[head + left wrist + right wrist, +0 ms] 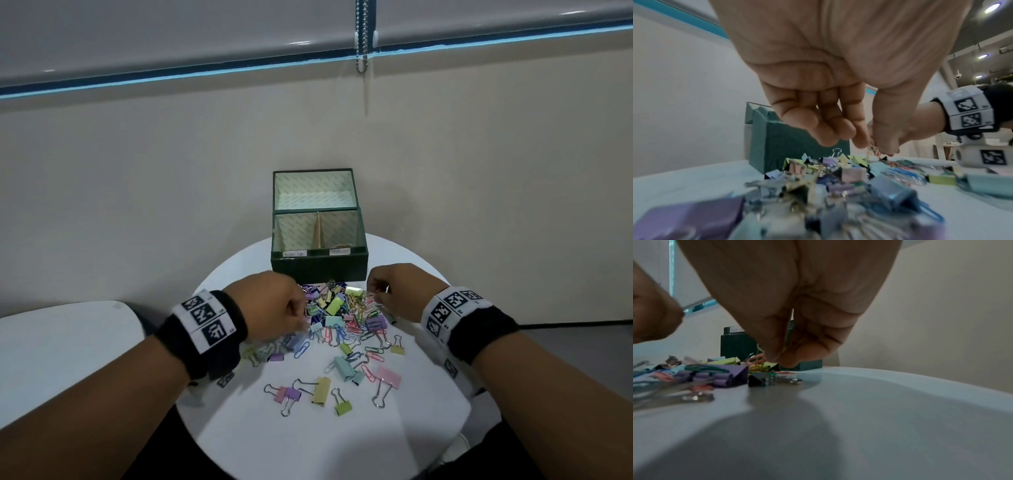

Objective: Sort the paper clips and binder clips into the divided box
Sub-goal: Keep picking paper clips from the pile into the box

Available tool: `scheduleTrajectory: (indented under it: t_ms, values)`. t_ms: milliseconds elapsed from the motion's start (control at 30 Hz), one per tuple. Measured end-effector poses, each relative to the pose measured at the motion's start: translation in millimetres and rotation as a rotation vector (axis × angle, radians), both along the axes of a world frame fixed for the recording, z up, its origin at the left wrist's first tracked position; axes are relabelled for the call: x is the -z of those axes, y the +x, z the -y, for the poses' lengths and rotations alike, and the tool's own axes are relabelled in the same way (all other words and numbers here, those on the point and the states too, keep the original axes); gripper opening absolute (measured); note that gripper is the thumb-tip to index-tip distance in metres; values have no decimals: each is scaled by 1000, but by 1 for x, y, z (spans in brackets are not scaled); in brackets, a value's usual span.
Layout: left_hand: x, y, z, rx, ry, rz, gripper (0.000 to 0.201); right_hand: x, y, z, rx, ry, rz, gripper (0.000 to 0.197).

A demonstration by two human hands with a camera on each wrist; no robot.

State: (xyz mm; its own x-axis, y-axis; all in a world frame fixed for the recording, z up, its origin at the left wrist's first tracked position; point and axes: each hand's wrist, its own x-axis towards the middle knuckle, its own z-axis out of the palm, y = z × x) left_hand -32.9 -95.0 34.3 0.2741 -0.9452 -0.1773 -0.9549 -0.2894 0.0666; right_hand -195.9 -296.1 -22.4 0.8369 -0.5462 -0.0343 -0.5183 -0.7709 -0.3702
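Observation:
A mixed pile (pixel 342 318) of pastel binder clips and coloured paper clips lies mid-table, in front of the dark green divided box (pixel 318 265). The box's lid stands open and a divider (pixel 318 229) splits it into left and right compartments. My left hand (pixel 303 320) reaches into the pile's left side; in the left wrist view, thumb and forefinger (pixel 871 146) pinch a few thin paper clips (pixel 872 151). My right hand (pixel 375 294) is at the pile's far right, its curled fingers (pixel 777 359) pinching paper clips (pixel 756 361) just above the heap.
The round white table (pixel 428 428) carries loose binder clips (pixel 322 389) scattered toward its near edge. A second white table (pixel 51 342) sits to the left. A wall rises right behind the box. A bead cord (pixel 361 34) hangs from the blind.

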Motion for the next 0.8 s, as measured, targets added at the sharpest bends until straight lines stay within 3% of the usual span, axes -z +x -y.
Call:
scheduleTrajectory:
  t_ms: [133, 500, 667, 800]
  values:
    - [15, -7, -9, 22, 38, -10, 32, 0, 0, 0, 27, 29, 50, 24]
    - [34, -3, -7, 44, -129, -32, 11, -6, -5, -3, 8, -44, 127, 15]
    - [26, 6, -11, -128, -304, 22, 14, -9, -6, -7, 9, -10, 42, 23]
    - [25, 16, -25, -254, -158, 129, 22, -9, -3, -7, 14, -29, -11, 20]
